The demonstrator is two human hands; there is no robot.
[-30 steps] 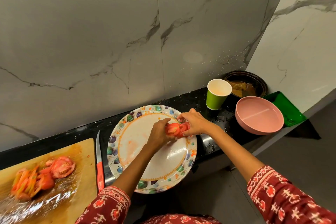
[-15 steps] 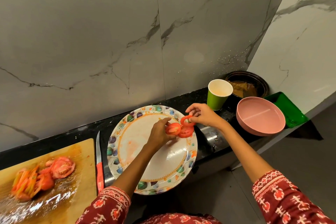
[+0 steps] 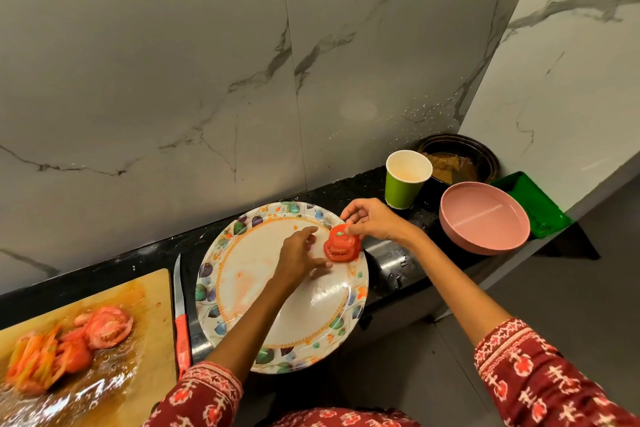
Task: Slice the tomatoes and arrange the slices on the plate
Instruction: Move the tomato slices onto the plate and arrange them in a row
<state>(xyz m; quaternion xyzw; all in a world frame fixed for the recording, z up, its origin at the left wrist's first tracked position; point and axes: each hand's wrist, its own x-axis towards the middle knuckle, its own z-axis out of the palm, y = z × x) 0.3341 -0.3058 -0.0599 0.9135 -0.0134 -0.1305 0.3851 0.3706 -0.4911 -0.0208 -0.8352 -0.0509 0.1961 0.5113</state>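
While the right hand [image 3: 375, 220] pinches a wet, floppy slice [image 3: 341, 234] by its rim, the left hand [image 3: 300, 255] rests open-fingered just beside it. Slices [image 3: 342, 250] lie at the plate's [image 3: 277, 340] far right edge; more wait on the board [image 3: 149, 291] at left.

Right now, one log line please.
right hand: pinching tomato slice | left hand: open | plate: slices at right rim

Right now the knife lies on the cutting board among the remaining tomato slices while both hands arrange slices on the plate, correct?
Not quite. The head view shows the knife on the black counter, between the cutting board and the plate, not on the board. The remaining tomato slices and both hands at the plate are right.
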